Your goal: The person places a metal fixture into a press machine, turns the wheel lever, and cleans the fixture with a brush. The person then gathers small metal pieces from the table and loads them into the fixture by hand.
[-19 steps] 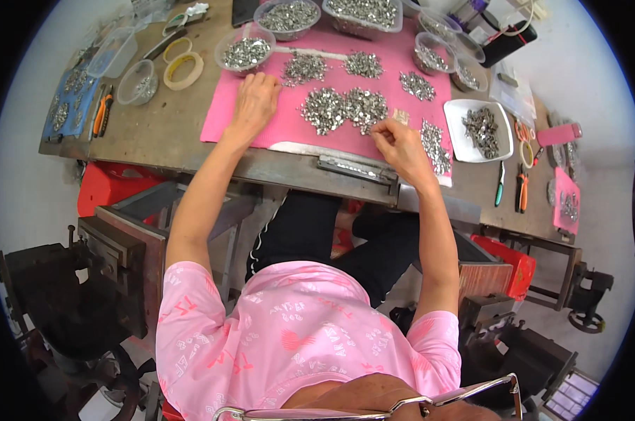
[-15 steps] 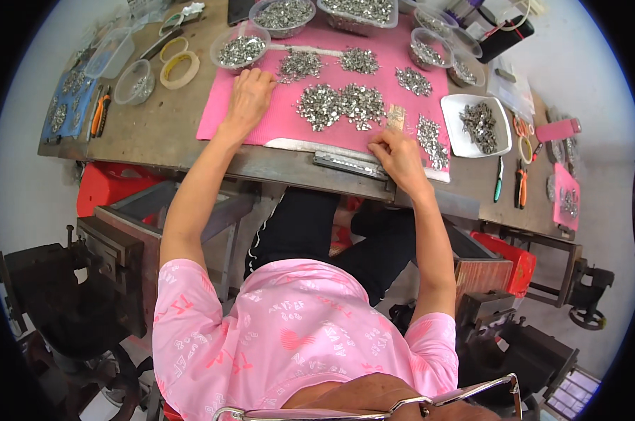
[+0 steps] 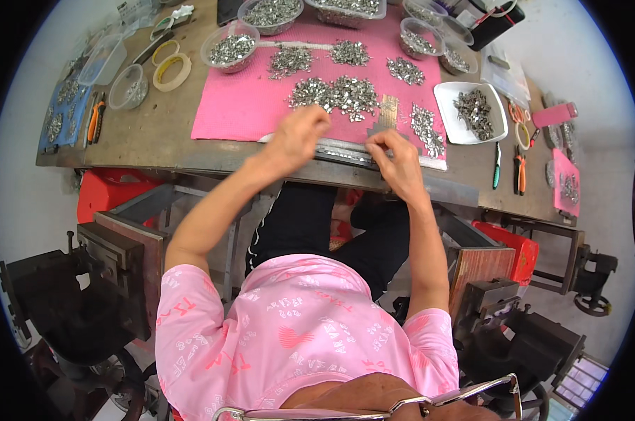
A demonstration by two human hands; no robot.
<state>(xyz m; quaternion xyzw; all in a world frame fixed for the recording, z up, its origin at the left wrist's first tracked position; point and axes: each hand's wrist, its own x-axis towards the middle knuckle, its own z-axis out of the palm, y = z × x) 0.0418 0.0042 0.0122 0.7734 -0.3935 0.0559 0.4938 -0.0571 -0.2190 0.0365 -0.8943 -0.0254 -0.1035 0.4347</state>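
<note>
My left hand (image 3: 298,139) hovers above the front edge of a pink cloth mat (image 3: 223,116). Its fingers are curled together, and anything between them is too small to make out. Thumb and fingertips of my right hand (image 3: 397,160) are pinched at the right end of a narrow metal bar (image 3: 344,154) along the mat's edge. What this pinch holds is hidden. Beyond my hands lie two touching heaps of small silvery metal pieces, a left heap (image 3: 310,92) and a right heap (image 3: 354,95). A brown flat strip (image 3: 388,111) lies beyond my right hand.
Clear plastic bowls (image 3: 231,52) of metal pieces line the far side. A white square dish (image 3: 496,116) of darker pieces stands at right, near orange-handled pliers (image 3: 519,174) and a green-handled tool (image 3: 497,166). Tape rolls (image 3: 171,74) and a clear cup (image 3: 129,88) are at left.
My left hand has come from beside the far-left bowl, rightward and nearer me, to the mat's front edge. Its fingers are now curled. My right hand stays pinched at the bar's right end.
</note>
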